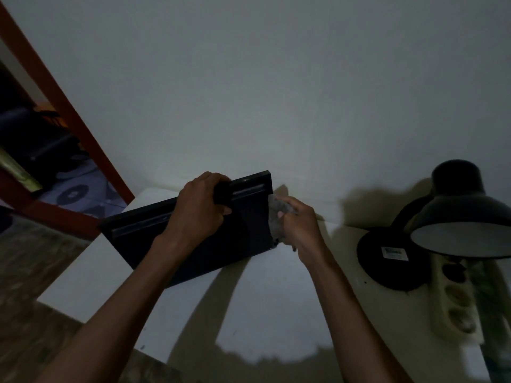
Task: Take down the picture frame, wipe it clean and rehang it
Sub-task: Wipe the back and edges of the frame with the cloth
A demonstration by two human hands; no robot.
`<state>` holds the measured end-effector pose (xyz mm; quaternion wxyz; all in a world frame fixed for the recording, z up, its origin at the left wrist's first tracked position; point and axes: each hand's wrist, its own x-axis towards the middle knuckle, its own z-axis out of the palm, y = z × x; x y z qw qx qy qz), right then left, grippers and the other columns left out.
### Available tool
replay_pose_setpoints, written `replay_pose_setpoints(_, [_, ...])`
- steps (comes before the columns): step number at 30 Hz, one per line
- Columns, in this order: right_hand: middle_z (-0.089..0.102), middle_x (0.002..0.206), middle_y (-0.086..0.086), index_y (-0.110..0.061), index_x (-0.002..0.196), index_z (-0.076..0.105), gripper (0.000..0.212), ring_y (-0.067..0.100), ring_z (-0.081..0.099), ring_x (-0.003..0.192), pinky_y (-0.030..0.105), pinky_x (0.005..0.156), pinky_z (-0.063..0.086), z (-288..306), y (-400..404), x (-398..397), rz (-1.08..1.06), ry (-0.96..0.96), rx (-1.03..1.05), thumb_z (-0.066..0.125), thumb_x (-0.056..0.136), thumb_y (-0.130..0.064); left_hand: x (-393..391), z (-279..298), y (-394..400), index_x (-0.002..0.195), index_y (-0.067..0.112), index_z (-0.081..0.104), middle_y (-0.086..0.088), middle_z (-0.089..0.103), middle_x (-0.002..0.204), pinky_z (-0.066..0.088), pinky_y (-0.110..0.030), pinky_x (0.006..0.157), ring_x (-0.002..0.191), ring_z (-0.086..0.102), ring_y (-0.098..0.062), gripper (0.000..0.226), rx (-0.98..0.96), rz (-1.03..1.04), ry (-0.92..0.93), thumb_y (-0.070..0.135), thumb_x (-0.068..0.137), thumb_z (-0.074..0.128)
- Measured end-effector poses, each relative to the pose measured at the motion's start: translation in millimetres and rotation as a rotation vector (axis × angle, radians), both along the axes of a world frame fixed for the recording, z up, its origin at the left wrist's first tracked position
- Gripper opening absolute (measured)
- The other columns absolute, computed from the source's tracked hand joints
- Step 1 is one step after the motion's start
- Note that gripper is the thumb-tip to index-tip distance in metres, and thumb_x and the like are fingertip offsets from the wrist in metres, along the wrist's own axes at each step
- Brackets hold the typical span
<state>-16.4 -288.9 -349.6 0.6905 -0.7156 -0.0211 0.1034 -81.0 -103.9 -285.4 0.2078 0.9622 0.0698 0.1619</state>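
Note:
A black picture frame [154,244] is held tilted over a white table [276,299], its back side facing me. My left hand [199,208] grips the frame's top edge, fingers curled over it. My right hand [301,225] pinches a pale crumpled cloth [276,217] against the frame's right edge. The frame's front face is hidden.
A black desk lamp [453,217] stands on the table at the right, with a white power strip [453,297] beside its base. A plain wall [249,92] rises behind. An orange-red door frame [83,128] and a dark shelf lie at the left.

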Motion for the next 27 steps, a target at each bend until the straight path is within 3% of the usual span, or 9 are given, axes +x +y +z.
replay_pose_setpoints(2, [0.069, 0.065, -0.017, -0.038, 0.088, 0.071, 0.032, -0.005, 0.062, 0.052, 0.013, 0.039, 0.04, -0.7, -4.3, 0.7, 0.0, -0.011, 0.02, 0.055, 0.097, -0.011, 0.2, 0.2, 0.0, 0.12, 0.02, 0.061, 0.0, 0.061, 0.115, 0.041, -0.028, 0.086, 0.105, 0.057, -0.021, 0.055, 0.01, -0.01, 0.007, 0.009, 0.071, 0.083])
replay_pose_setpoints(5, [0.072, 0.085, -0.022, -0.044, 0.095, 0.071, 0.042, -0.002, 0.068, 0.081, 0.015, 0.057, 0.051, 6.9, 1.9, 3.3, -0.004, -0.084, 0.057, 0.051, 0.096, -0.007, 0.1, -1.9, -0.1, 0.12, 0.021, 0.06, 0.002, 0.061, 0.114, 0.043, -0.03, 0.086, 0.104, 0.056, -0.02, 0.056, 0.021, -0.012, 0.005, 0.01, 0.071, 0.083])
replay_pose_setpoints(9, [0.067, 0.113, -0.009, -0.02, 0.118, 0.069, 0.037, 0.012, 0.062, 0.11, 0.028, 0.092, 0.052, -2.8, 16.9, 3.0, -0.046, -0.132, 0.056, 0.051, 0.094, 0.002, 1.5, -3.9, 0.6, 0.12, 0.021, 0.061, 0.002, 0.061, 0.113, 0.04, -0.028, 0.084, 0.103, 0.057, -0.02, 0.056, 0.015, -0.009, -0.002, 0.008, 0.07, 0.083])
replay_pose_setpoints(12, [0.069, 0.107, -0.001, -0.02, 0.107, 0.07, 0.037, 0.019, 0.064, 0.107, 0.023, 0.088, 0.052, -9.6, 13.4, 4.5, -0.043, -0.165, -0.036, 0.05, 0.09, 0.007, 4.6, -1.6, 2.7, 0.119, 0.02, 0.062, 0.001, 0.062, 0.114, 0.04, -0.027, 0.085, 0.104, 0.057, -0.021, 0.055, 0.023, -0.006, 0.002, 0.008, 0.07, 0.083])
replay_pose_setpoints(15, [0.068, 0.09, -0.018, -0.037, 0.091, 0.067, 0.045, 0.015, 0.066, 0.097, 0.012, 0.071, 0.05, -7.2, 4.3, 10.0, -0.035, -0.185, -0.074, 0.049, 0.089, 0.005, 7.4, 1.7, 3.1, 0.118, 0.02, 0.062, 0.001, 0.061, 0.113, 0.04, -0.027, 0.085, 0.103, 0.057, -0.021, 0.054, 0.022, -0.009, 0.014, 0.009, 0.07, 0.084])
replay_pose_setpoints(17, [0.07, 0.103, -0.015, -0.043, 0.094, 0.067, 0.045, 0.011, 0.065, 0.104, 0.022, 0.083, 0.054, -2.3, 3.8, 12.4, -0.039, -0.195, -0.005, 0.051, 0.09, -0.001, 6.6, 1.4, 2.7, 0.118, 0.021, 0.062, 0.002, 0.061, 0.113, 0.04, -0.027, 0.085, 0.102, 0.057, -0.019, 0.055, 0.013, -0.009, 0.02, 0.009, 0.069, 0.084])
replay_pose_setpoints(19, [0.064, 0.12, -0.011, -0.042, 0.106, 0.066, 0.044, 0.003, 0.059, 0.112, 0.017, 0.093, 0.049, 3.9, 9.7, 12.5, -0.033, -0.282, 0.02, 0.053, 0.091, -0.002, 6.0, 0.2, 3.1, 0.118, 0.021, 0.062, 0.003, 0.061, 0.113, 0.04, -0.026, 0.084, 0.102, 0.056, -0.018, 0.055, 0.016, -0.009, 0.01, 0.009, 0.069, 0.084])
replay_pose_setpoints(21, [0.058, 0.121, -0.008, -0.038, 0.111, 0.064, 0.043, 0.001, 0.056, 0.111, 0.01, 0.093, 0.044, 4.2, 19.0, 10.2, -0.049, -0.354, -0.003, 0.054, 0.091, -0.001, 6.1, -0.5, 3.2, 0.119, 0.021, 0.061, 0.003, 0.061, 0.114, 0.04, -0.026, 0.085, 0.103, 0.056, -0.018, 0.055, 0.016, -0.007, 0.015, 0.01, 0.07, 0.084])
replay_pose_setpoints(27, [0.057, 0.124, -0.003, -0.022, 0.119, 0.066, 0.038, 0.011, 0.057, 0.114, 0.024, 0.099, 0.047, -8.4, 21.8, 13.3, -0.059, -0.261, 0.009, 0.052, 0.093, 0.002, 8.6, 2.7, 4.8, 0.119, 0.019, 0.062, 0.001, 0.062, 0.113, 0.039, -0.024, 0.084, 0.104, 0.057, -0.019, 0.055, 0.006, 0.001, 0.031, 0.008, 0.07, 0.084])
